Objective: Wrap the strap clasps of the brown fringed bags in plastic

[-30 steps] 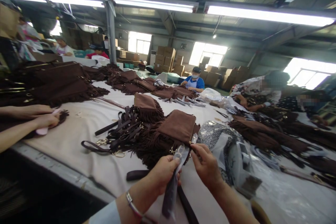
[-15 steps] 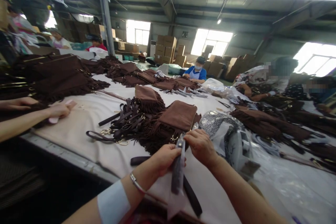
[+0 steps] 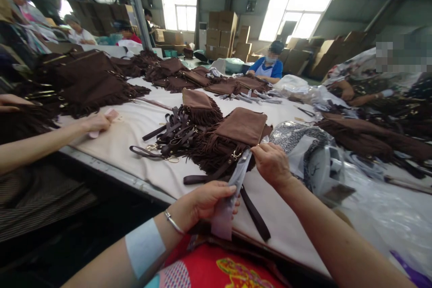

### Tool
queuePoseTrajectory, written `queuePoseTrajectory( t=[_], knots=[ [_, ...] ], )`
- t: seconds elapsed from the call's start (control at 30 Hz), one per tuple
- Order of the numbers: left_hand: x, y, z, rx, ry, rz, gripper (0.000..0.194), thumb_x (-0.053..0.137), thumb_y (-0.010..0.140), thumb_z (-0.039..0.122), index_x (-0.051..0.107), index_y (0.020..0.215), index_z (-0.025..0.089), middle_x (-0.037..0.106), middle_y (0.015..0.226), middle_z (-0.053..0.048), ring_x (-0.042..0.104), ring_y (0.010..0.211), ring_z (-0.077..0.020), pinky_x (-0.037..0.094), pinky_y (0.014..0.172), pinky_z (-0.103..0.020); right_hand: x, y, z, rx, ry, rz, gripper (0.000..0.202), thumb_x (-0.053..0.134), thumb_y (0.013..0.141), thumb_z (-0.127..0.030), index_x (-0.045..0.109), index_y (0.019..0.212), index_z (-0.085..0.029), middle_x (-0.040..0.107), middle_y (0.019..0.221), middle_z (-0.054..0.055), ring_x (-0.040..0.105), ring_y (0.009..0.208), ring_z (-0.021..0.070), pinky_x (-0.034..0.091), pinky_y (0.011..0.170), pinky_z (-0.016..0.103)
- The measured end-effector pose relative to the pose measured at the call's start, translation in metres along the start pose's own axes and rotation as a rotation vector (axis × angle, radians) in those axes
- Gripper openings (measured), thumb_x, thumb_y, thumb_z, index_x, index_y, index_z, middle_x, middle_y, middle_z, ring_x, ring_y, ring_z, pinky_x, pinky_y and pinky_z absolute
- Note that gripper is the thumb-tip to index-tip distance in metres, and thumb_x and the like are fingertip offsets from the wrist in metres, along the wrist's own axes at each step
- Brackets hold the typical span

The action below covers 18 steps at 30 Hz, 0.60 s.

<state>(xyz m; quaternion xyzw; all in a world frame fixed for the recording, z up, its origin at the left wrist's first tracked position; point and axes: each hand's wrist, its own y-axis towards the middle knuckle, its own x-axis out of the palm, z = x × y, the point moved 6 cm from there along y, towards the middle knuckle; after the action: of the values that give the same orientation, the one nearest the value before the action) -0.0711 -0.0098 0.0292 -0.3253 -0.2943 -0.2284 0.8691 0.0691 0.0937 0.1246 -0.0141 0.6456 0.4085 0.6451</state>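
Note:
My left hand is closed around the lower part of a clear plastic sleeve, which slants up from the table's front edge. At its upper end, my right hand pinches the sleeve beside a gold clasp. What lies inside the sleeve is hard to make out now. Just beyond my hands rests a dark brown fringed bag, with a smaller fringed bag behind it. A dark wrist strap lies below the sleeve. To the left is a heap of wrist straps with gold clasps.
At the left, another person's hand holds a pale pink piece beside a big pile of brown bags. A plastic-wrapped grey bundle and clear plastic sheeting lie to the right. Several people work around the table.
The view has tilted down. My left hand has moved lower along the sleeve, which looks flatter and paler; the dark strap seen inside before no longer shows. My right hand stays at the top end.

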Motion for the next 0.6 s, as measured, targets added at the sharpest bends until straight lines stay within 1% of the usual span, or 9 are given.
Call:
queuePoseTrajectory(
  t=[0.1,0.2,0.27,0.3,0.37,0.43,0.47,0.53,0.6],
  knots=[
    [0.008,0.014,0.015,0.024,0.045,0.039,0.031,0.073,0.076,0.039,0.059,0.080,0.013,0.058,0.066,-0.002,0.057,0.055,-0.0129,0.049,0.058,-0.029,-0.002,-0.001,0.001,0.009,0.044,0.001,0.022,0.048,0.093,-0.021,0.068,0.084,-0.019,0.065,0.082,0.008,0.053,0.084,0.0223,0.034,0.079,0.034],
    [0.016,0.027,0.029,0.054,0.050,0.099,0.024,0.064,0.085,0.036,0.056,0.079,0.014,0.056,0.063,0.000,0.059,0.054,-0.0137,0.050,0.056,-0.030,-0.008,-0.005,0.006,0.073,0.184,0.041,0.021,0.048,0.092,-0.020,0.069,0.096,-0.019,0.068,0.093,0.009,0.057,0.091,0.0226,0.039,0.085,0.033],
    [0.021,0.035,0.035,0.068,0.047,0.131,0.019,0.059,0.087,0.031,0.055,0.081,0.014,0.054,0.061,0.001,0.059,0.053,-0.0132,0.051,0.054,-0.028,-0.013,-0.013,0.013,0.170,0.304,0.098,0.023,0.048,0.092,-0.021,0.067,0.104,-0.017,0.068,0.099,0.010,0.059,0.094,0.0228,0.042,0.088,0.033],
    [0.023,0.038,0.036,0.073,0.050,0.146,0.017,0.057,0.088,0.029,0.055,0.082,0.014,0.053,0.061,0.002,0.059,0.053,-0.0128,0.051,0.054,-0.028,-0.015,-0.018,0.016,0.227,0.367,0.117,0.024,0.048,0.092,-0.023,0.067,0.104,-0.016,0.068,0.099,0.010,0.061,0.094,0.0230,0.043,0.088,0.033],
    [0.026,0.044,0.039,0.083,0.070,0.180,0.015,0.053,0.090,0.026,0.054,0.082,0.014,0.053,0.060,0.002,0.059,0.053,-0.0123,0.052,0.055,-0.028,-0.016,-0.032,0.019,0.359,0.491,0.111,0.025,0.048,0.092,-0.030,0.068,0.100,-0.017,0.069,0.096,0.010,0.063,0.090,0.0232,0.046,0.084,0.033],
    [0.029,0.048,0.041,0.117,0.093,0.206,0.016,0.050,0.091,0.025,0.054,0.080,0.014,0.054,0.060,0.002,0.059,0.054,-0.0125,0.053,0.055,-0.029,-0.013,-0.051,0.017,0.511,0.613,0.035,0.029,0.049,0.092,-0.039,0.069,0.091,-0.018,0.070,0.086,0.008,0.064,0.079,0.0226,0.048,0.076,0.032],
    [0.031,0.049,0.042,0.140,0.102,0.212,0.017,0.051,0.090,0.027,0.054,0.079,0.014,0.055,0.061,0.001,0.060,0.054,-0.0129,0.053,0.056,-0.029,-0.010,-0.062,0.013,0.588,0.679,-0.024,0.034,0.048,0.091,-0.045,0.069,0.086,-0.019,0.070,0.079,0.007,0.064,0.073,0.0218,0.048,0.070,0.031],
    [0.033,0.051,0.044,0.180,0.130,0.234,0.020,0.056,0.087,0.031,0.054,0.077,0.014,0.058,0.062,0.000,0.061,0.055,-0.0139,0.052,0.057,-0.029,-0.003,-0.084,-0.001,0.717,0.831,-0.143,0.045,0.045,0.091,-0.054,0.068,0.076,-0.018,0.067,0.067,0.005,0.062,0.062,0.0199,0.046,0.061,0.029],
    [0.035,0.051,0.045,0.208,0.169,0.262,0.023,0.061,0.083,0.035,0.055,0.076,0.014,0.061,0.064,-0.003,0.062,0.057,-0.0152,0.051,0.056,-0.028,0.002,-0.104,-0.022,0.782,1.013,-0.253,0.052,0.043,0.089,-0.061,0.067,0.073,-0.017,0.066,0.063,0.004,0.060,0.059,0.0185,0.044,0.056,0.027]
  ],
)
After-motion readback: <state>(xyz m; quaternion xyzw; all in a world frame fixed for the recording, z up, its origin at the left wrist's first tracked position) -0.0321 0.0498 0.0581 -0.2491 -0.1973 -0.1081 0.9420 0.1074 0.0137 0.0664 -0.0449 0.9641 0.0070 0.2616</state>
